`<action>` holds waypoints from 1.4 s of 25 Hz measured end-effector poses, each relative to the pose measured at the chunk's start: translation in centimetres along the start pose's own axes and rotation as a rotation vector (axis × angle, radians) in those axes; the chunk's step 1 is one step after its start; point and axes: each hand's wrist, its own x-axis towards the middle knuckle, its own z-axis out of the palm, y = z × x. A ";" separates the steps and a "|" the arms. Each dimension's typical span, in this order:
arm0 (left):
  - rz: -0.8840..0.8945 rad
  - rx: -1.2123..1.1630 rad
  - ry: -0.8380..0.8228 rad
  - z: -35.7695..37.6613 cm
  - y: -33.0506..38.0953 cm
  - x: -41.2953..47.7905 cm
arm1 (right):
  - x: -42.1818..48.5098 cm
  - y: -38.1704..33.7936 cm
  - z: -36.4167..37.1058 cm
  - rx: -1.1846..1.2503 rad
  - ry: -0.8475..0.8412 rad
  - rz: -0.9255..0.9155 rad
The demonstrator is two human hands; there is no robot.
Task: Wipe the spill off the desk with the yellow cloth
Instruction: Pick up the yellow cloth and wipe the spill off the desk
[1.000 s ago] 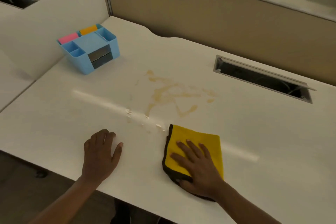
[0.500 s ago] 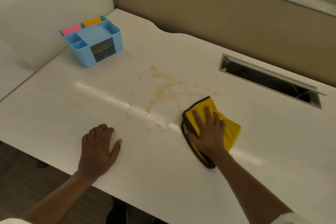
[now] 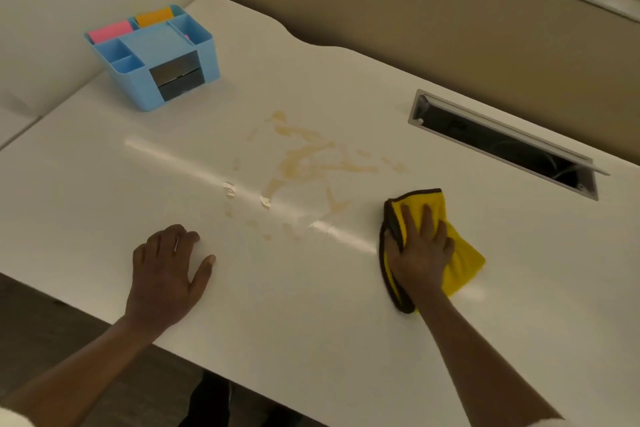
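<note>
A tan, streaky spill spreads over the middle of the white desk, with a few small drops nearer the front. The yellow cloth, dark-edged and folded, lies to the right of the spill and below its right end. My right hand presses flat on the cloth, fingers spread and pointing away from me. My left hand rests palm down on the bare desk near the front edge, left of the drops, holding nothing.
A light blue desk organiser with pink and orange notes stands at the back left. A metal cable slot is sunk into the desk at the back right. Partition walls close the back and left. The desk's front edge runs just under my forearms.
My right hand slid the cloth up from the front edge to the spill's lower right end, then a little right of it. Part of the streak there looks fainter. The left hand stayed put.
</note>
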 end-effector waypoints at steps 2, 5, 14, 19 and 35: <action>-0.002 -0.002 -0.015 -0.2 0.2 0.0 | -5.6 -0.8 0.5 -0.061 -0.080 -0.347; -0.005 -0.002 -0.013 -0.2 0.2 -0.1 | -6.4 4.5 -1.1 -0.045 -0.152 -0.735; -0.010 0.009 -0.005 -0.4 0.5 0.1 | -2.0 -4.0 0.8 0.068 0.012 -0.028; -0.010 -0.006 0.014 -0.4 0.4 -0.1 | -9.0 -1.4 0.4 0.061 -0.134 -0.824; 0.006 -0.007 0.060 -0.3 0.4 -0.1 | -5.2 6.5 -0.7 -0.021 -0.039 -0.473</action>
